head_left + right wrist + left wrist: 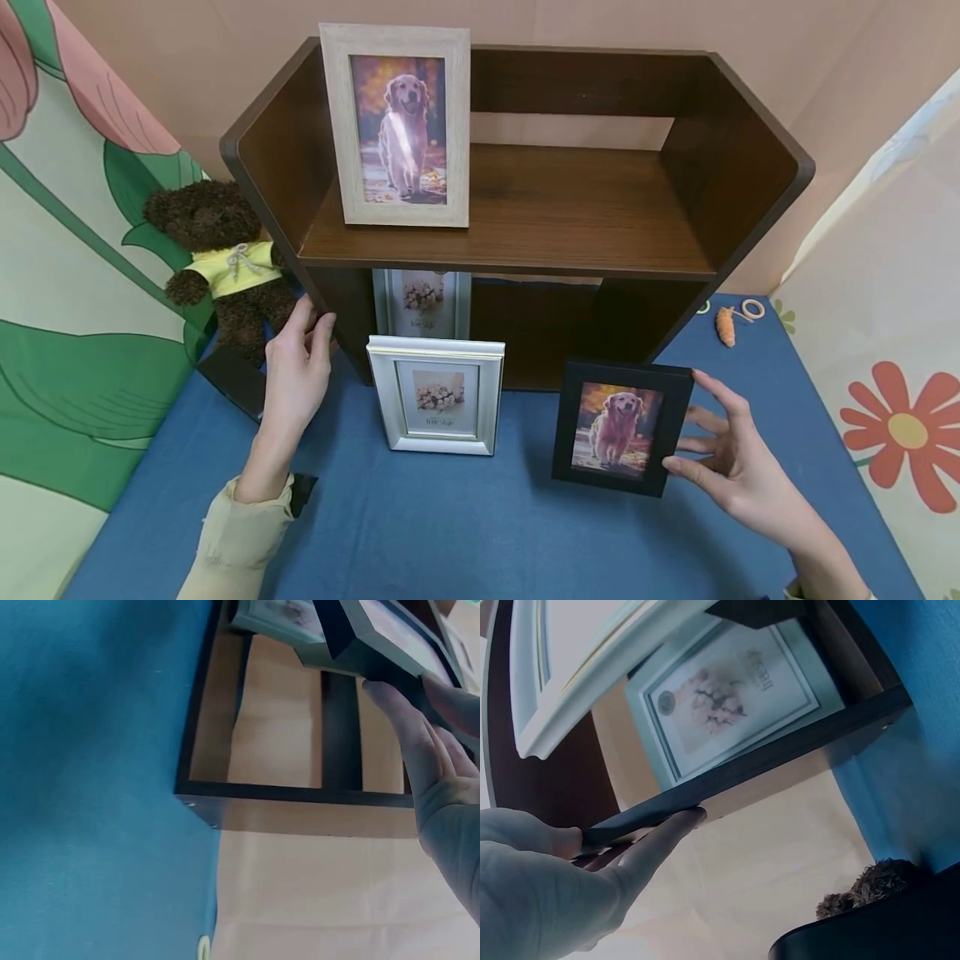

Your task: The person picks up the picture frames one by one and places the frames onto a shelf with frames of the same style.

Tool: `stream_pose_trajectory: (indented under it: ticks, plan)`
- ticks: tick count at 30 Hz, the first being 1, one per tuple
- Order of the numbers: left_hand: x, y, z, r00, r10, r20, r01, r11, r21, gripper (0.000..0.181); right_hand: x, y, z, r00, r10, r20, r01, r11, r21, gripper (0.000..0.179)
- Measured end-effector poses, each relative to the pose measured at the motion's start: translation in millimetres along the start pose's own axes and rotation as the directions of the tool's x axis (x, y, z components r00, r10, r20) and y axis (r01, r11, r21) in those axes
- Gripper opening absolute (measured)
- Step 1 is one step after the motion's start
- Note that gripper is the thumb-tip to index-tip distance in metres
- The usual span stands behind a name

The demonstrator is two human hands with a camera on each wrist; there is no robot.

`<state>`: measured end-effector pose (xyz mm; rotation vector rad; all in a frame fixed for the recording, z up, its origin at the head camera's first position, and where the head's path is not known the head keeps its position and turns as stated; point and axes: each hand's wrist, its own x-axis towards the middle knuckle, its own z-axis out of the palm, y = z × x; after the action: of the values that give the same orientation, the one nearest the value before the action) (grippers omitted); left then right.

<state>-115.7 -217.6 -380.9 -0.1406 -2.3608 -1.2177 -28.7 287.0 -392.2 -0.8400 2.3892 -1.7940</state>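
My left hand (298, 358) pinches the front edge of the left side panel of a dark brown wooden shelf (570, 200); the left wrist view shows thumb and fingers on either side of the panel. With my right hand (738, 467) I grip the right edge of a black picture frame (611, 492) holding a dog photo, in front of the shelf's lower right. A silver-white picture frame (435, 446) stands before the lower compartment. Behind it, inside, is a greenish-grey picture frame (461, 304), partly hidden. On the upper shelf, a whitewashed picture frame (405, 212) stands at the left.
A brown teddy bear (236, 271) in a yellow shirt leans left of the shelf, by a dark object (232, 379). An orange carrot-shaped toy (725, 327) and a small ring (752, 309) lie at the right. Blue cloth (450, 533) covers the table.
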Motion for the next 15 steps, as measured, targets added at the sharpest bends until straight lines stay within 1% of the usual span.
stream_pose_trajectory:
  ticks: [6, 10, 13, 15]
  plan:
    - [0.2, -2.0, 0.7, 1.000, 0.004, -0.012, -0.004, 1.000, 0.028, 0.031, 7.3, -7.0, -1.9, 1.000, -0.003, -0.028, 0.003, 1.000, -0.008, 0.124]
    - [-0.6, -1.3, 1.1, 1.000, 0.004, -0.005, -0.004, 1.000, 0.005, 0.032, 9.3, -10.4, -5.2, 0.999, -0.020, -0.035, 0.019, 1.000, -0.008, 0.124]
    - [-1.2, -0.3, 1.2, 1.000, 0.006, 0.000, -0.006, 1.000, -0.005, 0.032, 10.3, -14.4, -8.2, 0.999, -0.024, -0.048, 0.022, 0.998, -0.054, 0.126]
    - [-1.6, 0.1, 1.2, 1.000, 0.010, -0.002, -0.009, 1.000, 0.003, 0.031, 11.2, -17.2, -9.7, 0.998, -0.020, -0.059, 0.015, 0.995, -0.094, 0.126]
